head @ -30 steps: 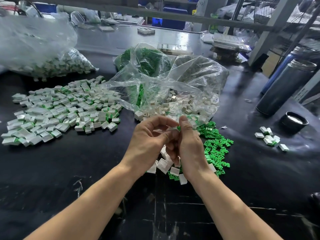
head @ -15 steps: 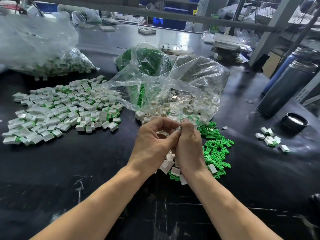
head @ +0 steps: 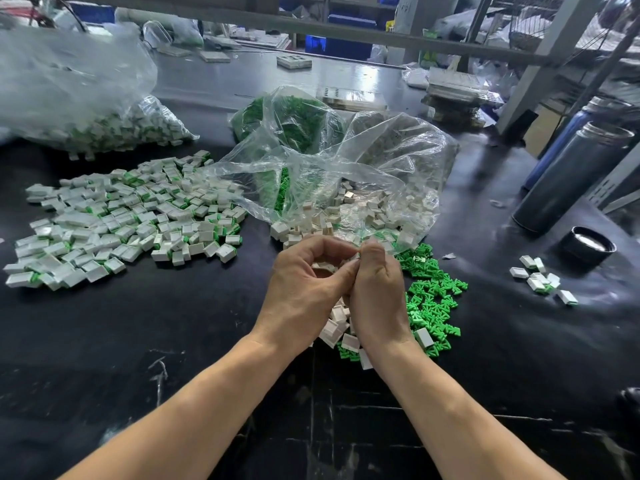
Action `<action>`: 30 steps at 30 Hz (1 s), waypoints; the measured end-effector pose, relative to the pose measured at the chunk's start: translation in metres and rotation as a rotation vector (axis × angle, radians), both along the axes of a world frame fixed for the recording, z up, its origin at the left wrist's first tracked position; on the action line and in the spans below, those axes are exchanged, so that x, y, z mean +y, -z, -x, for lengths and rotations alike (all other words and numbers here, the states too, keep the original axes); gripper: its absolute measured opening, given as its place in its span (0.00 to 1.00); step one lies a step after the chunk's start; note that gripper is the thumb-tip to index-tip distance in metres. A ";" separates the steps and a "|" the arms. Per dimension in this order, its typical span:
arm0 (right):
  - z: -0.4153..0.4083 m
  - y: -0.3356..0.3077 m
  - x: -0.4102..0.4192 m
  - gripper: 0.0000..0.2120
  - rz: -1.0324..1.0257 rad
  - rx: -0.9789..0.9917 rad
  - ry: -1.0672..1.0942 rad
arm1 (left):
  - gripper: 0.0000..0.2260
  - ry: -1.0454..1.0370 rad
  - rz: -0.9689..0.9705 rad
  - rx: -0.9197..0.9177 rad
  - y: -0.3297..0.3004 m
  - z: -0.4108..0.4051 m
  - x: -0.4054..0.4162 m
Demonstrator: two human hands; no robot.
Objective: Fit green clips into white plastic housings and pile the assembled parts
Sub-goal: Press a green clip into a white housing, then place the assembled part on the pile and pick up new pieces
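Small white plastic housing [head: 350,260], barely visible, sits pinched between both hands at the centre of the frame, just above the black tabletop [head: 173,341]. The left hand [head: 304,292] curls its fingers and thumb round the piece from the left, and the right hand [head: 379,296] presses in against it, fingers [head: 372,251] bent and clamped on the same part; whether a clip is already in it cannot be told. Beneath the hands lies a loose scatter of white housings [head: 337,327], and just right of them a spread of bright green plastic clips [head: 433,299]. At left centre sprawls the big pile of assembled white-and-green parts [head: 121,220]. Behind the hands a clear plastic bag [head: 346,174] spills more housings, and a few finished pieces [head: 540,280] sit at the right.
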State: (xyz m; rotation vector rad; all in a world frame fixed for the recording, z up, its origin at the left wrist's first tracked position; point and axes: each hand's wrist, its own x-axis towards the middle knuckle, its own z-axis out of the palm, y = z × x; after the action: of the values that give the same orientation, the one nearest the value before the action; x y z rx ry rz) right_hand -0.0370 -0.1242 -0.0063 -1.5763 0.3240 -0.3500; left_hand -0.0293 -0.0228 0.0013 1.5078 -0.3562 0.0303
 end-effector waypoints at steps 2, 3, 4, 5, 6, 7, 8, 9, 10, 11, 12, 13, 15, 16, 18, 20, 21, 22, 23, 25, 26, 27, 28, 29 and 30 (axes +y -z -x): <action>0.000 0.001 -0.001 0.30 0.007 0.011 -0.002 | 0.02 -0.004 -0.004 -0.006 0.000 0.000 0.000; -0.001 0.001 -0.001 0.30 0.009 0.009 -0.005 | 0.02 -0.005 -0.005 -0.006 0.000 0.000 0.000; 0.000 0.001 -0.001 0.29 0.004 0.000 -0.011 | 0.02 -0.006 -0.006 -0.007 0.000 0.000 0.000; 0.000 0.001 -0.001 0.28 -0.002 -0.010 -0.017 | 0.02 -0.008 -0.008 -0.007 -0.001 0.000 0.000; 0.001 0.000 -0.001 0.27 -0.003 -0.020 -0.021 | 0.02 -0.009 -0.011 -0.006 -0.001 0.000 0.000; 0.001 0.000 -0.001 0.26 0.003 -0.025 -0.023 | 0.02 -0.008 -0.014 -0.004 -0.001 0.000 0.000; 0.002 0.000 -0.001 0.25 0.011 -0.031 -0.025 | 0.02 -0.007 -0.014 -0.003 -0.002 0.000 0.000; 0.002 0.000 0.000 0.25 0.013 -0.035 -0.022 | 0.02 -0.005 -0.012 -0.002 -0.002 0.000 0.000; 0.002 0.000 0.001 0.26 0.011 -0.035 -0.009 | 0.02 -0.006 -0.009 -0.001 -0.003 0.001 0.001; 0.002 0.000 0.001 0.27 0.013 -0.033 0.000 | 0.03 -0.006 -0.006 0.001 -0.004 0.000 0.000; 0.002 0.000 0.001 0.28 0.012 -0.032 -0.002 | 0.03 -0.005 -0.002 0.003 -0.005 0.000 0.001; 0.002 0.000 0.001 0.29 -0.005 -0.035 -0.026 | 0.03 -0.004 0.004 0.007 -0.006 0.000 0.002; 0.004 -0.001 -0.004 0.31 0.012 -0.046 -0.090 | 0.03 -0.025 0.002 0.008 -0.007 -0.001 0.005; 0.005 -0.002 -0.007 0.32 0.062 -0.062 -0.104 | 0.04 -0.052 -0.012 0.004 -0.006 -0.003 0.007; 0.006 -0.002 -0.016 0.27 0.126 -0.129 -0.091 | 0.05 -0.093 -0.042 0.004 -0.006 -0.006 0.012; 0.007 -0.003 -0.022 0.16 0.136 -0.209 -0.101 | 0.05 -0.093 -0.032 0.012 -0.006 -0.008 0.014; 0.007 -0.003 -0.024 0.11 0.141 -0.241 -0.123 | 0.05 -0.084 -0.024 0.020 -0.007 -0.008 0.015; 0.008 -0.003 -0.025 0.07 0.149 -0.261 -0.143 | 0.06 -0.076 -0.020 0.026 -0.007 -0.008 0.016; 0.008 -0.003 -0.025 0.04 0.164 -0.274 -0.155 | 0.06 -0.071 -0.020 0.027 -0.007 -0.008 0.016; 0.008 -0.004 -0.026 0.03 0.200 -0.287 -0.154 | 0.06 -0.068 -0.027 0.026 -0.008 -0.008 0.017; 0.008 -0.004 -0.027 0.03 0.208 -0.289 -0.146 | 0.06 -0.066 -0.034 0.027 -0.008 -0.009 0.017; 0.008 -0.004 -0.028 0.04 0.214 -0.287 -0.139 | 0.06 -0.065 -0.041 0.027 -0.008 -0.009 0.017; 0.007 -0.004 -0.029 0.04 0.222 -0.282 -0.136 | 0.06 -0.063 -0.048 0.027 -0.008 -0.009 0.017; 0.007 -0.004 -0.031 0.04 0.231 -0.273 -0.140 | 0.07 -0.060 -0.052 0.027 -0.008 -0.009 0.017; 0.007 -0.004 -0.032 0.03 0.241 -0.259 -0.151 | 0.07 -0.057 -0.054 0.027 -0.008 -0.009 0.017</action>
State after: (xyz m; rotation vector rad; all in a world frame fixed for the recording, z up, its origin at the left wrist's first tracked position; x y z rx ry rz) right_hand -0.0440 -0.1558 -0.0018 -1.7554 -0.0398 -0.4840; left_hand -0.0200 -0.0055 0.0095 1.5704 -0.2947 0.0457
